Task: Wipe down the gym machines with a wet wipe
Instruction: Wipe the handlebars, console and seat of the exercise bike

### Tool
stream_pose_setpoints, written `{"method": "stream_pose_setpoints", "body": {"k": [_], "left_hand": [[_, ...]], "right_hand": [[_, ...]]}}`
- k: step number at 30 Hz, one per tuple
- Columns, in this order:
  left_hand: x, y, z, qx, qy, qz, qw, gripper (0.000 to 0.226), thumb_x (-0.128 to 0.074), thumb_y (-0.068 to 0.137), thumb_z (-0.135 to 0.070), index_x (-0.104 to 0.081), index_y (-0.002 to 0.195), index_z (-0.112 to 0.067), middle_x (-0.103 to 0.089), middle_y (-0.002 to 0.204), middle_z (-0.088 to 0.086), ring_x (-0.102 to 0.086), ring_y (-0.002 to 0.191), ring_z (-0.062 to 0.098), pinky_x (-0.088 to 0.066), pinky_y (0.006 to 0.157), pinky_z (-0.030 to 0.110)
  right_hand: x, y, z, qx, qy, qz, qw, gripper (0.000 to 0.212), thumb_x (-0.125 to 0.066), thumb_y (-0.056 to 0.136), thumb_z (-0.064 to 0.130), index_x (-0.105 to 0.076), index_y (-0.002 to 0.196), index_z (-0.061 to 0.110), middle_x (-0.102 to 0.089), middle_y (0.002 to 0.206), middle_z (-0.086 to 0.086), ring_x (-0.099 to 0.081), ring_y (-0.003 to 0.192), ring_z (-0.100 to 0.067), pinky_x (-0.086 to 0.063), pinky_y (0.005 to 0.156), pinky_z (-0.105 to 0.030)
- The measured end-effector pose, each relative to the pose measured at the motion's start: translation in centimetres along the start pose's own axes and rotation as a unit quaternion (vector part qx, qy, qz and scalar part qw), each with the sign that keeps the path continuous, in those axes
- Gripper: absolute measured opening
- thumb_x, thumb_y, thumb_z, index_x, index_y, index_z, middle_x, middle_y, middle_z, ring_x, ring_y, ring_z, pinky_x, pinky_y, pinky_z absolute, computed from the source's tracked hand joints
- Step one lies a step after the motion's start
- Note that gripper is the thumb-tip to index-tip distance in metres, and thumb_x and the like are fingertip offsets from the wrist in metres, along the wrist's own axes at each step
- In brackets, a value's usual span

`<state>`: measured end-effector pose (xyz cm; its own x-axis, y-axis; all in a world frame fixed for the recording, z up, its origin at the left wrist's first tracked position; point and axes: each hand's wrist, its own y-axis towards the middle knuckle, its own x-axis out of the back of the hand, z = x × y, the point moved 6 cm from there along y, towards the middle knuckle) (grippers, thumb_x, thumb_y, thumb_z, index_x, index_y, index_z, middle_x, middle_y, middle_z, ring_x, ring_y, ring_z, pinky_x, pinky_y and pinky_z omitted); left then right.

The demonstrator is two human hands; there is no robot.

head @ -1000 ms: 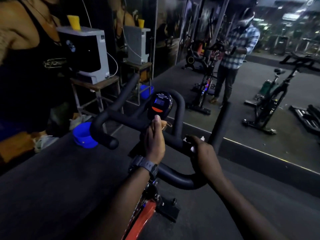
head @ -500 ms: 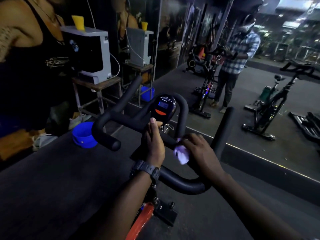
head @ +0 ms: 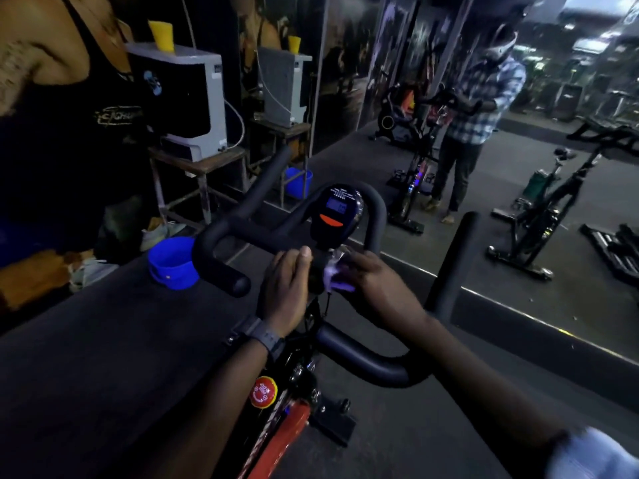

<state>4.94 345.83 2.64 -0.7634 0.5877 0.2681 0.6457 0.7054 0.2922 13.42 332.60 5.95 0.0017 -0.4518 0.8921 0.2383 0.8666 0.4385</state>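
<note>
A spin bike stands before me with black handlebars (head: pixel 366 361), an oval console (head: pixel 334 216) with a lit screen, and a red frame with a red knob (head: pixel 263 392). My left hand (head: pixel 285 292), a watch on its wrist, grips the centre bar just below the console. My right hand (head: pixel 375 281) holds a crumpled white wet wipe (head: pixel 333 274) and presses it on the bar beside my left hand. The wipe is partly hidden under my fingers.
A blue bucket (head: pixel 171 262) sits on the floor at left, near a wooden stand (head: pixel 200 167) carrying a white appliance. A mirror wall ahead reflects a person in a checked shirt (head: pixel 480 98) and other bikes (head: pixel 549 216). A wall poster of a person fills the far left.
My right hand has slid the wipe left along the bar, up toward the console and against my left hand. The view has shifted a little downward, revealing the red knob.
</note>
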Motion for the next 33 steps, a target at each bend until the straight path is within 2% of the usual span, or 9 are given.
{"method": "stream_pose_setpoints", "body": {"k": [5, 9, 12, 17, 21, 24, 27, 30, 33], "left_hand": [[0.4, -0.7, 0.8, 0.046, -0.073, -0.044, 0.995, 0.052, -0.022, 0.092, -0.066, -0.061, 0.094, -0.033, -0.068, 0.101, -0.004, -0.064, 0.104, 0.025, -0.048, 0.093, 0.053], [0.1, -0.7, 0.7, 0.035, -0.074, -0.027, 0.996, 0.076, -0.021, 0.091, -0.070, -0.063, 0.114, -0.011, -0.066, 0.116, 0.007, -0.060, 0.115, 0.029, -0.044, 0.101, 0.048], [0.2, -0.7, 1.2, 0.053, -0.067, -0.028, 0.996, 0.046, -0.028, 0.104, -0.048, -0.060, 0.106, -0.015, -0.063, 0.109, 0.001, -0.057, 0.113, 0.026, -0.042, 0.101, 0.039], [0.4, -0.2, 1.6, 0.072, -0.079, -0.047, 0.993, 0.053, -0.029, 0.103, -0.051, -0.064, 0.112, -0.013, -0.062, 0.110, 0.004, -0.055, 0.114, 0.023, -0.037, 0.100, 0.033], [0.2, 0.6, 3.5, 0.168, -0.197, -0.037, 0.965, 0.085, -0.026, 0.073, -0.095, -0.067, 0.106, -0.029, -0.068, 0.114, 0.001, -0.064, 0.110, 0.018, -0.047, 0.102, 0.048], [0.4, 0.7, 3.2, 0.194, -0.279, -0.014, 0.940, 0.069, -0.030, 0.092, -0.073, -0.063, 0.110, -0.015, -0.067, 0.106, 0.005, -0.069, 0.085, 0.004, -0.055, 0.076, 0.019], [0.5, 0.5, 2.9, 0.175, -0.285, 0.024, 0.942, 0.057, -0.021, 0.103, -0.051, -0.065, 0.097, -0.016, -0.074, 0.083, -0.004, -0.069, 0.072, 0.001, -0.051, 0.059, 0.011], [0.7, 0.6, 2.9, 0.163, -0.283, 0.028, 0.945, 0.059, -0.017, 0.104, -0.050, -0.067, 0.088, -0.021, -0.073, 0.071, -0.013, -0.068, 0.069, -0.002, -0.052, 0.061, 0.013], [0.4, 0.4, 2.7, 0.165, -0.297, 0.042, 0.939, 0.061, -0.017, 0.104, -0.049, -0.066, 0.086, -0.018, -0.073, 0.073, -0.011, -0.066, 0.069, -0.003, -0.050, 0.064, 0.012]], "right_hand": [[0.8, 0.6, -2.0, -0.063, 0.000, -0.025, 0.998, 0.020, -0.061, 0.090, 0.038, -0.072, 0.099, 0.023, -0.066, 0.095, 0.001, -0.060, 0.085, -0.026, -0.050, 0.072, -0.034], [-2.1, 2.6, -0.9, -0.109, -0.034, -0.021, 0.993, 0.024, -0.064, 0.093, 0.030, -0.069, 0.116, 0.025, -0.066, 0.106, -0.002, -0.058, 0.093, -0.028, -0.052, 0.076, -0.038], [-0.1, 0.5, -1.5, -0.039, 0.012, 0.000, 0.999, 0.022, -0.064, 0.093, 0.035, -0.072, 0.110, 0.024, -0.069, 0.113, 0.002, -0.064, 0.096, -0.025, -0.055, 0.080, -0.037], [-2.9, 4.0, 1.3, 0.013, -0.086, -0.028, 0.996, 0.025, -0.066, 0.090, 0.022, -0.071, 0.112, 0.012, -0.066, 0.107, -0.009, -0.059, 0.095, -0.030, -0.054, 0.075, -0.034], [-6.2, 4.0, 4.2, 0.173, -0.117, 0.040, 0.977, 0.023, -0.054, 0.094, 0.017, -0.072, 0.097, 0.003, -0.066, 0.105, -0.009, -0.058, 0.095, -0.031, -0.053, 0.073, -0.042], [-4.3, 1.7, 3.1, 0.211, -0.114, 0.051, 0.969, 0.030, -0.043, 0.101, 0.020, -0.071, 0.108, 0.011, -0.067, 0.109, -0.002, -0.061, 0.097, -0.027, -0.055, 0.071, -0.037], [-2.9, 2.9, 2.6, 0.131, -0.121, 0.036, 0.983, 0.029, -0.053, 0.095, 0.020, -0.066, 0.120, 0.021, -0.062, 0.115, -0.003, -0.059, 0.096, -0.026, -0.055, 0.058, -0.036], [-5.1, 4.8, 3.5, -0.002, -0.056, 0.095, 0.994, 0.037, -0.056, 0.092, 0.021, -0.058, 0.129, 0.018, -0.063, 0.118, -0.009, -0.062, 0.100, -0.030, -0.055, 0.070, -0.039], [-4.9, 4.2, 3.7, 0.001, 0.085, 0.171, 0.982, 0.022, -0.060, 0.086, 0.013, -0.071, 0.106, 0.014, -0.072, 0.103, -0.006, -0.068, 0.093, -0.024, -0.049, 0.079, -0.031]]}}
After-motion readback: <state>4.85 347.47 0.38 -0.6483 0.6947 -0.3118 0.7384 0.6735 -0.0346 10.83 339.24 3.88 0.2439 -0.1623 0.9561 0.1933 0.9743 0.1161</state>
